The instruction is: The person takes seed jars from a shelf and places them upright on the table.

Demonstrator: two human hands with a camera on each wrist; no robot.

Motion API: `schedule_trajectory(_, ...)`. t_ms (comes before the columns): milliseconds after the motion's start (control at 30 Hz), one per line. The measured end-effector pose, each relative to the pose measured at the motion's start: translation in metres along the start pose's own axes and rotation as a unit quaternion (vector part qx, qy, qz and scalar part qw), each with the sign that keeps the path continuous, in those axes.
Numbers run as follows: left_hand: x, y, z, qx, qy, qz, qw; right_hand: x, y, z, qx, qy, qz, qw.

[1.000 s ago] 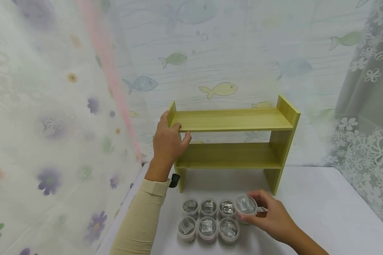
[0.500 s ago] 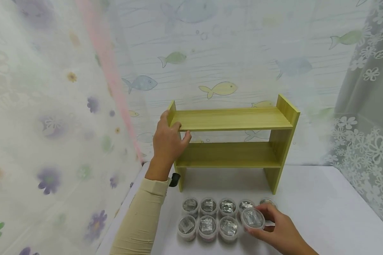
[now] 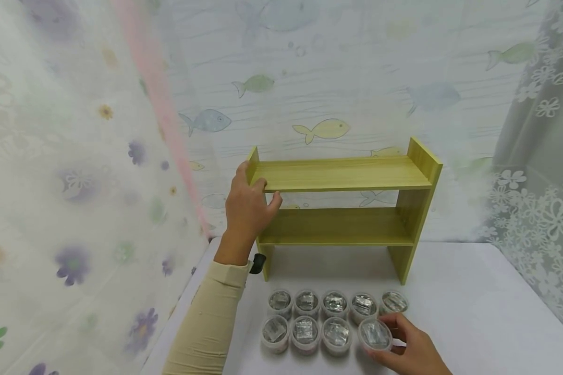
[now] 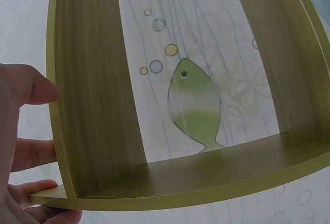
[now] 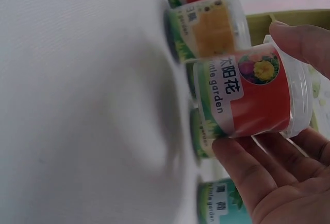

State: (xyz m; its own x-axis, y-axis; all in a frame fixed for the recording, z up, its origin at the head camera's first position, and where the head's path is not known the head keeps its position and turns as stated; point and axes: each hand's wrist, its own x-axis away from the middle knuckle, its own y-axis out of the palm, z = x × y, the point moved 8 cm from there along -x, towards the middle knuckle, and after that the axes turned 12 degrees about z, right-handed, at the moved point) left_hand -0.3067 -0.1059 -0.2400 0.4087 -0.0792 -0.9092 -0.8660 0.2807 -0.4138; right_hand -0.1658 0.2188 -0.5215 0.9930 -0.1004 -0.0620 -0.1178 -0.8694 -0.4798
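My left hand (image 3: 248,208) grips the top left corner of a yellow-green wooden shelf (image 3: 342,174); in the left wrist view its thumb and fingers are spread around the side panel and a shelf board. Low on the right, my right hand (image 3: 413,346) holds a clear-lidded plastic tub (image 3: 375,334) by its side. In the right wrist view this tub (image 5: 258,98) has a red label with flowers and "little garden" lettering, and the thumb lies opposite the fingers. The held tub is at the right end of the front row of similar tubs (image 3: 305,333).
A back row of tubs (image 3: 334,303) stands between the shelf and the front row. Everything rests on a white-covered table (image 3: 469,291). Fish-printed curtain (image 3: 380,78) hangs behind, flowered curtain (image 3: 75,182) on the left, and lacy grey curtain (image 3: 544,219) on the right.
My right hand has brought the tub nearer to me and slightly right, from beside the back row to the front row. Two back-row tubs behind it have come into view. My left hand stays put.
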Motion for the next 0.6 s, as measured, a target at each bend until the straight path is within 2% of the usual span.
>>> schedule_trajectory(233,0.0,-0.001,0.002,-0.006,0.004,0.003,1.0,-0.001,0.007,0.008,-0.005,-0.018,-0.016,0.9997)
schedule_trajectory(600,0.0,0.0,0.0,-0.009,0.001,-0.002,1.0,-0.002,0.013,0.018,-0.019,0.029,-0.005,0.9994)
